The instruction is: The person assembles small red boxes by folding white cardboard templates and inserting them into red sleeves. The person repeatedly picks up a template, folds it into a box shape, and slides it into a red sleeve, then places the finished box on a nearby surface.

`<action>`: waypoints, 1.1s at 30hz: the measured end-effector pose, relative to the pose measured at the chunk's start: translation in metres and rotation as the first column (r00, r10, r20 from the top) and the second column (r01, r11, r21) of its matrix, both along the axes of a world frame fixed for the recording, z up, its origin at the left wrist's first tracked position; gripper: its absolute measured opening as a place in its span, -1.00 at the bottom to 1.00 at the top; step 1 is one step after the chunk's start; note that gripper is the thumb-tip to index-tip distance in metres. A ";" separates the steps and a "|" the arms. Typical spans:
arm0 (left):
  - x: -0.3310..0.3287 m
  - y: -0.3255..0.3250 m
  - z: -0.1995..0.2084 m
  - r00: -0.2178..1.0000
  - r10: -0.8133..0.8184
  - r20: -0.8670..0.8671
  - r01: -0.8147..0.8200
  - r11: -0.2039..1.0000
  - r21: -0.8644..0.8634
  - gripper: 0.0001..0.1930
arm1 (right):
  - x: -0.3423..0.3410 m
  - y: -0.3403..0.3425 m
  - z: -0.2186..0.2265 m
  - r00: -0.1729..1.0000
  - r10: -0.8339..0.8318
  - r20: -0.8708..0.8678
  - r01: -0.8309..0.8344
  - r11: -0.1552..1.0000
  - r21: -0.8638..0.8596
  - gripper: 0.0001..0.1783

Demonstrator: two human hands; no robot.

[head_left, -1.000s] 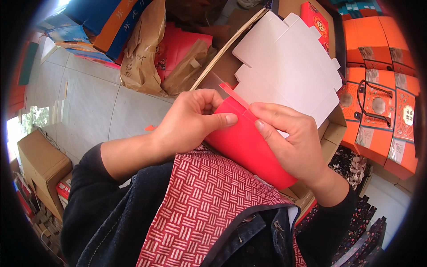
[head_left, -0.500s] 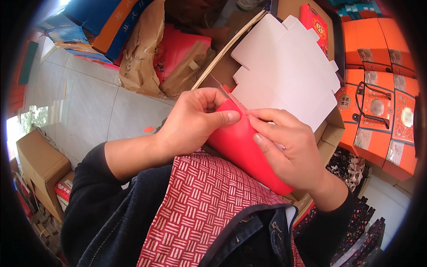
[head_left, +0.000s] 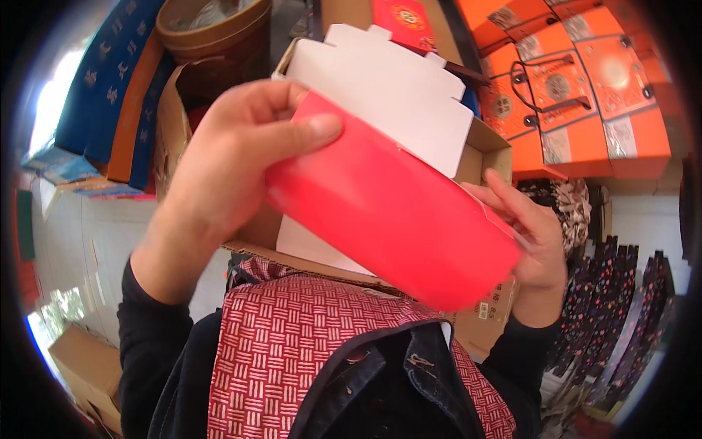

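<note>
A glossy red card sheet (head_left: 395,208) is held up slantwise in front of me, its left end higher than its right. My left hand (head_left: 241,139) pinches its upper left corner, thumb on the face and fingers behind. At the right end my right hand (head_left: 530,230) is loosely bent around the card, some fingers passing behind its edge; its thumb is hidden. Beneath the card lies a white die-cut box blank (head_left: 380,88) with tabs, on top of an open cardboard carton (head_left: 482,150). The card covers the middle of the blank.
Orange gift boxes (head_left: 552,88) with a dark handle are stacked at the right. Dark floral-patterned strips (head_left: 607,307) stand below them. At the far left are blue boxes (head_left: 99,95), a brown tub (head_left: 212,29) and a cardboard box (head_left: 88,366). A red packet (head_left: 404,23) lies behind the blank.
The red card has been raised and spread out flatter, its face now toward me. My hands have moved apart, from close together to opposite ends. The view has shifted, moving the surroundings leftward.
</note>
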State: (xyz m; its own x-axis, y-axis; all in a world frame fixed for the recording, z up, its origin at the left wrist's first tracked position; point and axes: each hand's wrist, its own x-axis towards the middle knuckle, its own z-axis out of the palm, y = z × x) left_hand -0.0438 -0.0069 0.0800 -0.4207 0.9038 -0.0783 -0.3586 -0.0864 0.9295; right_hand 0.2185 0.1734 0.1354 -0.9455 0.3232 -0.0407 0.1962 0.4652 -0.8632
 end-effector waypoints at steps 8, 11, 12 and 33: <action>0.034 0.042 0.049 0.214 0.415 -0.884 0.042 0.901 0.433 -0.83 | -0.003 -0.021 -0.096 0.860 -0.403 -0.314 0.362 0.914 -0.183 -0.45; 0.084 0.017 0.025 0.538 -0.249 -0.805 0.630 0.753 0.188 -0.77 | -0.026 -0.041 -0.113 0.812 -0.472 -0.343 0.397 0.877 -0.269 -0.40; 0.097 0.012 0.003 0.550 -0.306 -0.777 0.571 0.817 0.082 -0.76 | -0.030 -0.048 -0.118 0.802 -0.500 -0.325 0.416 0.860 -0.297 -0.38; 0.132 0.021 -0.084 0.933 0.146 0.330 -0.157 0.988 0.009 -0.47 | -0.047 -0.066 -0.130 0.766 -0.575 -0.288 0.405 0.779 -0.479 -0.53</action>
State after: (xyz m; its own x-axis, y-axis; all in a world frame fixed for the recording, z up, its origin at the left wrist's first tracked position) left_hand 0.0878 0.0143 -0.0040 -0.5092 0.8360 -0.2045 -0.6222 -0.1934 0.7586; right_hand 0.1711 0.1069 0.0054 -0.6133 0.7854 0.0838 -0.0925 0.0339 -0.9951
